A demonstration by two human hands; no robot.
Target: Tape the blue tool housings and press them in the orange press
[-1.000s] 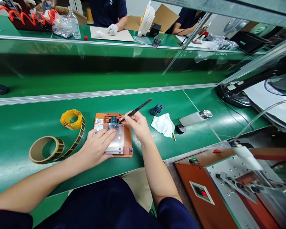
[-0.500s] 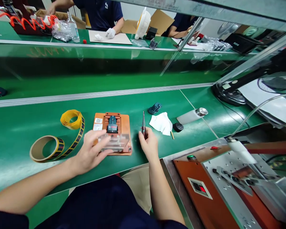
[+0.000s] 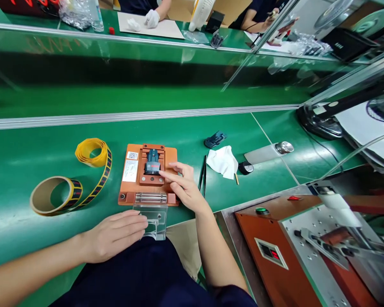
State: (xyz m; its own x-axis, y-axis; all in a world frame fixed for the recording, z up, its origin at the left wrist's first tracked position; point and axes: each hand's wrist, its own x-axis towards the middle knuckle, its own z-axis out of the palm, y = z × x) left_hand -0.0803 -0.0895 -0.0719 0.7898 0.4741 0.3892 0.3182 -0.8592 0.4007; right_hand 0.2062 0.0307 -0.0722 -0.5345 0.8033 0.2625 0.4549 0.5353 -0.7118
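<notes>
An orange-brown fixture board (image 3: 125, 185) lies in front of me, with a dark teal and black battery pack (image 3: 152, 164) seated in its raised nest. Its clear hinged cover (image 3: 160, 219) is folded down toward me, past the board's near edge. My left hand (image 3: 115, 234) lies flat on that cover, fingers stretched out. From the right, my right hand (image 3: 186, 186) reaches over the board with nothing held; its extended index finger is at the pack's lower right corner. Black tweezers (image 3: 203, 175) rest on the table to the right of this hand.
At left stands a label roll (image 3: 38, 198) joined by its strip to a yellow coil (image 3: 91, 152). Right are a second battery pack (image 3: 215, 139), a white cloth (image 3: 223, 162), a black cap (image 3: 245, 167) and a bottle (image 3: 267, 153). A machine (image 3: 275, 251) stands nearby. Co-workers sit beyond the glass.
The clear cover has swung down toward me with my left hand on it. My right hand has let go of the tweezers and moved left to the battery pack. The view has shifted.
</notes>
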